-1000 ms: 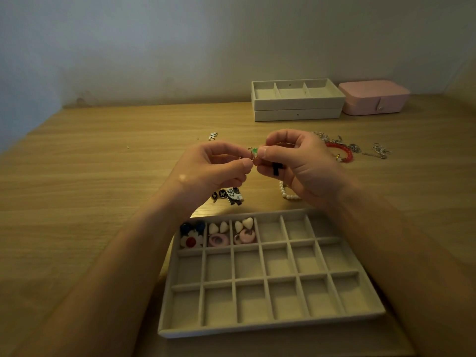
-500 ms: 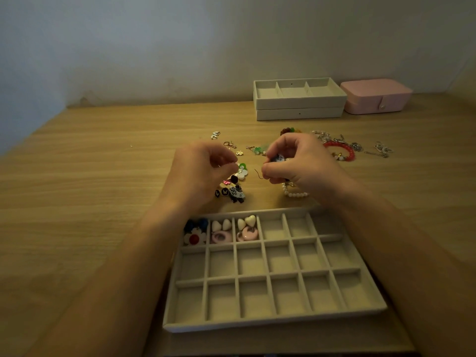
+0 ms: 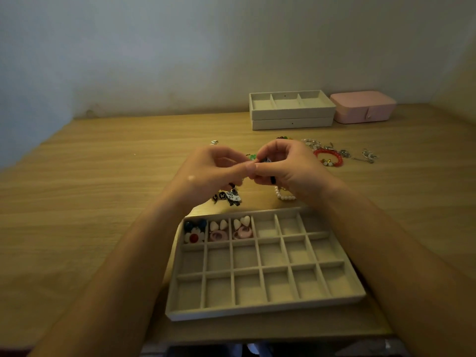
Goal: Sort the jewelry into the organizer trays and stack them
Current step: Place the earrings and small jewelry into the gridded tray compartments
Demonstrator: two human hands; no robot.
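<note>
Pinching a small black-and-white charm (image 3: 266, 160) beyond the beige compartmented tray (image 3: 257, 311).
My right hand (image 3: 291, 168) grips it in curled fingertips; my left hand (image 3: 216, 168) meets it with pinched fingertips, though I cannot tell whether it holds.

We note plain pale wall (image 3: 180, 60) well beyond left hand (image 3: 213, 168) and right hand (image 3: 291, 168). Bluish cast on wall far left of left hand. Scuffed patch (image 3: 88, 112) at wall base, same side. 2nd wall angles in far right of right hand. Under both hands we see light wood table (image 3: 90, 202), grain running left to right, far edge against wall. Light dim, warm, soft. Nearer than wrists, past table's near edge, dark strip, too dim to read.
</note>
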